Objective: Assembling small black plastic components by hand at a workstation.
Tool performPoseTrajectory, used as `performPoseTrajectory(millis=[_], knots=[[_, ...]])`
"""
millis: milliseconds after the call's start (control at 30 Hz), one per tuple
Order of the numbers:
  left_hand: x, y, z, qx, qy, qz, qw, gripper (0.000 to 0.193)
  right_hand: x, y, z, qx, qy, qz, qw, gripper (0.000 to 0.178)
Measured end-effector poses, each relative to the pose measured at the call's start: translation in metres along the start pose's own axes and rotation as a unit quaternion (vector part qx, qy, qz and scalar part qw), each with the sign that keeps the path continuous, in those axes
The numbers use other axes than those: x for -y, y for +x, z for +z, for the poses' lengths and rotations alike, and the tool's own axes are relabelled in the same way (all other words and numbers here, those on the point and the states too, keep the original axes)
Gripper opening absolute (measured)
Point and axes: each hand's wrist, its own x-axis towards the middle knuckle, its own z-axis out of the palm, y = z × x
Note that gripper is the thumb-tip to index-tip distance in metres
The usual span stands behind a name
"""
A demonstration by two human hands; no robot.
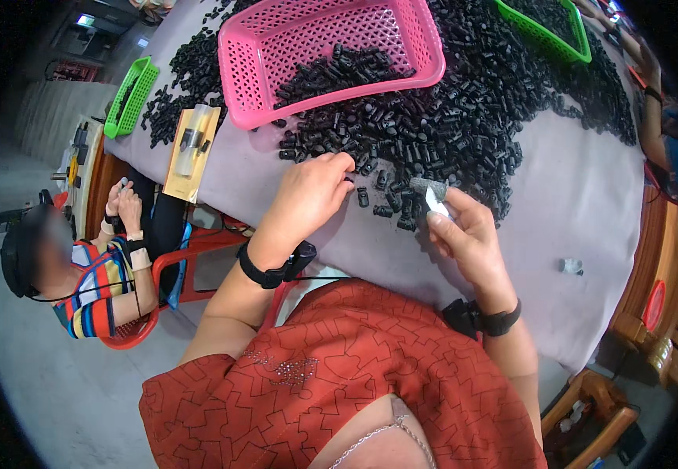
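Note:
My left hand [313, 194] is closed, its thumb and fingertips together at the near edge of a big heap of small black cylindrical parts [464, 102]. A bit of black shows between those fingertips, apparently one of the parts. To the right, my right hand [468, 230] pinches a thin white blade-like piece [435, 201] between thumb and fingers. A dark grey, rough-looking cover or roll [428, 186] sits at its index fingertip; I cannot tell which. A few loose black parts [383, 210] lie between the two hands.
Beyond my hands stands a pink perforated basket [241, 102] partly filled with black parts. Green baskets stand at left [132, 98] and far right [581, 47]. A yellow card pack [186, 176] and a small greyish piece [571, 266] lie on the cloth. People sit at both sides.

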Motion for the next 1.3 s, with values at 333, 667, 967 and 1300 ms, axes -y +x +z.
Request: performPoseTrajectory(millis=[333,667,967,1300], knots=[[-0.003,-0.006,0.003,0.028,-0.026,0.032,0.999,0.022,-0.001,0.000,-0.001,0.005,-0.015,0.000,1.000,0.023],[-0.003,-0.007,-0.001,0.063,-0.068,-0.015,0.996,0.022,-0.004,0.001,-0.003,0.005,-0.004,-0.007,1.000,0.026],[-0.016,0.013,0.008,0.110,-0.611,-0.151,0.769,0.017,0.001,-0.002,0.001,0.018,0.025,-0.025,0.999,0.043],[-0.029,0.020,0.028,0.204,-0.789,-0.155,0.558,0.035,-0.003,-0.003,-0.006,0.077,0.043,-0.012,0.996,0.059]])
